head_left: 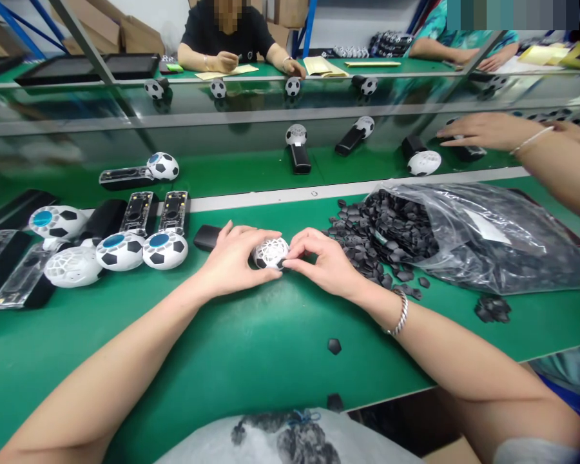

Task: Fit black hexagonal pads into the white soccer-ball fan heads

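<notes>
Soccer-ball head (271,251) is over the desk (251,361), clasped by half-curled left grip (234,259); right grip (326,261) is nearly closed at its edge, on what I cannot tell. I judge it light, stiff: hold the sides.

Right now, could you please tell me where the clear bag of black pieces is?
In the head view, the clear bag lies on the green table, right of the right hand, with loose black pieces at its open mouth.

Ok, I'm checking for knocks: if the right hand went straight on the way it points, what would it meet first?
The right hand is at the edge of the soccer-patterned ball, so probably that first; exact contact is hard to judge.
</notes>
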Available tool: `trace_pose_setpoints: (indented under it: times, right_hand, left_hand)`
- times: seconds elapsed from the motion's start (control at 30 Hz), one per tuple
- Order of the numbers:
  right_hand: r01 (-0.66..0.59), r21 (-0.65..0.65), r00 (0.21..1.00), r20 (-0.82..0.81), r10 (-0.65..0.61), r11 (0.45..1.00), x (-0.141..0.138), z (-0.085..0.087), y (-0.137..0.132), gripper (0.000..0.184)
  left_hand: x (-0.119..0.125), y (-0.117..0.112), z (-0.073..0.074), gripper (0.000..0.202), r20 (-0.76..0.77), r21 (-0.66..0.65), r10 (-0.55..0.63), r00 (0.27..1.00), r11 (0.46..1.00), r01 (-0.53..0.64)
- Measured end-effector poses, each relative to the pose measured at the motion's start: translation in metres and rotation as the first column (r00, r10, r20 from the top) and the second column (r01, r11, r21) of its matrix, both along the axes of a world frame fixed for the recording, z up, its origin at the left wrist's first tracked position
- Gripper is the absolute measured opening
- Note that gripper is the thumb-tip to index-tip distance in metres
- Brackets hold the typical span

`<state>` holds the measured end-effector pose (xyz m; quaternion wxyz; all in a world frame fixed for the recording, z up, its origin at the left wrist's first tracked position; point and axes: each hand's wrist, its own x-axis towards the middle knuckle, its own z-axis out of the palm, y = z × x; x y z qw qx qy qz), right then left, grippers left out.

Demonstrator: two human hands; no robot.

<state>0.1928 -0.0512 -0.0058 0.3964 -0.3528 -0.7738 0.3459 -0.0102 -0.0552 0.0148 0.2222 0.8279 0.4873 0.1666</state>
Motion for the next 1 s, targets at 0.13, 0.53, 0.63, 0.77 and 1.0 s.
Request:
trace_pose_setpoints:
  times: [0.13, 0.53, 0.63, 0.77, 1.0]
  right_hand:
    - [-0.008, -0.040, 1.000, -0.016, 0.008, 0.999, -0.001, -0.002, 0.002, 0.008]
    - [-0.029, -0.282, 0.995, -0.099, 0.001, 0.959, -0.008, -0.011, -0.002, 0.017]
    - [-0.038, -0.264, 0.996, -0.091, 0.014, 0.964, -0.011, -0.013, 0.000, 0.019]
    - [-0.105, -0.257, 0.994, -0.059, 0.092, 0.961, -0.003, -0.006, 0.011, 0.015]
    - [0.028, 0.028, 0.854, 0.519, -0.038, 0.999, 0.033, 0.009, 0.027, 0.018]
  left_hand:
    - [0.007, -0.002, -0.004, 0.049, 0.061, 0.026, 0.073, 0.995, 0.997, -0.075]
    - [0.008, 0.000, -0.005, 0.046, 0.154, 0.072, -0.005, 0.988, 0.997, -0.006]
    - [0.006, -0.001, -0.006, 0.043, 0.197, 0.074, -0.012, 0.980, 0.997, -0.002]
    - [0.002, -0.003, -0.010, 0.046, 0.175, 0.072, -0.067, 0.982, 0.996, 0.055]
    - [-0.004, 0.001, -0.008, 0.060, 0.017, 0.064, -0.101, 0.995, 0.993, 0.100]
